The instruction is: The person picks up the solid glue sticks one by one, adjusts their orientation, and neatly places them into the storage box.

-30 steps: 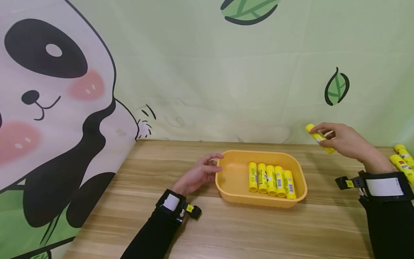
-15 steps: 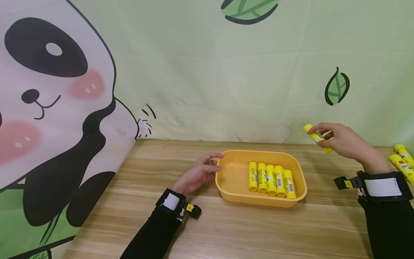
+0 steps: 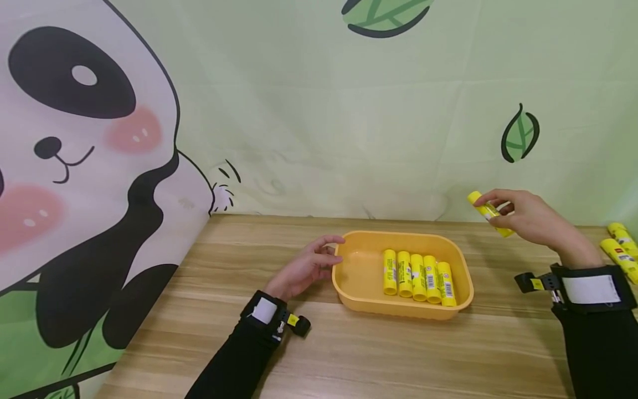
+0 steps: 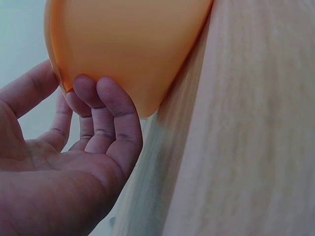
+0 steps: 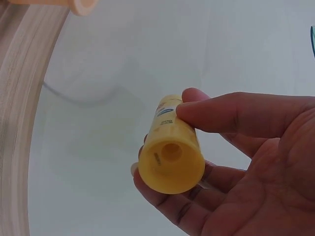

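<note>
In the head view my left hand (image 3: 305, 267) holds the left end of an orange-yellow plastic tray (image 3: 359, 302), one finger at the rim. The left wrist view shows curled fingers (image 4: 123, 110) against the tray's outer wall. Several yellow glue sticks (image 3: 418, 277) lie side by side in the tray's right half; bare bottom shows to their left. Back and to the right of the tray, my right hand (image 3: 530, 216) pinches another yellow glue stick (image 3: 477, 199), tilted and raised above the table. Its hollow base (image 5: 170, 167) faces the right wrist camera.
More yellow glue sticks (image 3: 620, 257) lie at the table's far right, partly hidden by the right wrist strap. A pale green cloth (image 3: 309, 111) with a panda and leaf print stands behind the wooden table (image 3: 349, 354).
My right hand has shifted very slightly left with its glue stick, then stays nearly still. My left hand, the tray and the glue sticks in it have not moved.
</note>
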{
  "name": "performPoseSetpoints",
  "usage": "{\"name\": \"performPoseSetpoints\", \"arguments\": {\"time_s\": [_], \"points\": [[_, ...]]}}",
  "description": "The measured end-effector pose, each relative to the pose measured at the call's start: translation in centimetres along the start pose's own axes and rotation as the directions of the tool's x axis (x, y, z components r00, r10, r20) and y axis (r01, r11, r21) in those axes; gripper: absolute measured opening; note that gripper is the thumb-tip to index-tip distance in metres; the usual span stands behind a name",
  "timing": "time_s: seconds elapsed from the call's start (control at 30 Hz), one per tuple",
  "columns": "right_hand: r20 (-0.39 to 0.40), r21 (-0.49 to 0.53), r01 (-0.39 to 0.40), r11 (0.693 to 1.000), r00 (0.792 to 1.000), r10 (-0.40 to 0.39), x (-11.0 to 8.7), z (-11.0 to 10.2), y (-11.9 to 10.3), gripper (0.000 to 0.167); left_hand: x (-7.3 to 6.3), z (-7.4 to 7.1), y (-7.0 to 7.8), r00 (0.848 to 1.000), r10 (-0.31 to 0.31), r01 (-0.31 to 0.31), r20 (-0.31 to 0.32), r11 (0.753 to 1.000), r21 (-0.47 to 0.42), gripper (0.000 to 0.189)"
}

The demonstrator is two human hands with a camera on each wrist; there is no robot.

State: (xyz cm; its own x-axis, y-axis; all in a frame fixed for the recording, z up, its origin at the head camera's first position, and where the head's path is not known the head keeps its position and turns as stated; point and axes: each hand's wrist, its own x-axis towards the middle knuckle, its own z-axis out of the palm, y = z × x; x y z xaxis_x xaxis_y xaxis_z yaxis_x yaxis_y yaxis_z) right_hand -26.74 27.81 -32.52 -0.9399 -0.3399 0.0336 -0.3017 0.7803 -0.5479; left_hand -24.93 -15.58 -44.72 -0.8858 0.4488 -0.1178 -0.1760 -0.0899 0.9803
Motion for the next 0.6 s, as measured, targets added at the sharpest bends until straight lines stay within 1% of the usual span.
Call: {"name": "performPoseSetpoints", "arguments": {"time_s": [0.6], "points": [[0.000, -0.003, 0.011, 1.000, 1.000, -0.011, 0.14, 0.21, -0.07, 0.035, 0.02, 0.08, 0.16, 1.000, 0.001, -0.001, -0.006, 1.000, 0.014, 0.051]]}}
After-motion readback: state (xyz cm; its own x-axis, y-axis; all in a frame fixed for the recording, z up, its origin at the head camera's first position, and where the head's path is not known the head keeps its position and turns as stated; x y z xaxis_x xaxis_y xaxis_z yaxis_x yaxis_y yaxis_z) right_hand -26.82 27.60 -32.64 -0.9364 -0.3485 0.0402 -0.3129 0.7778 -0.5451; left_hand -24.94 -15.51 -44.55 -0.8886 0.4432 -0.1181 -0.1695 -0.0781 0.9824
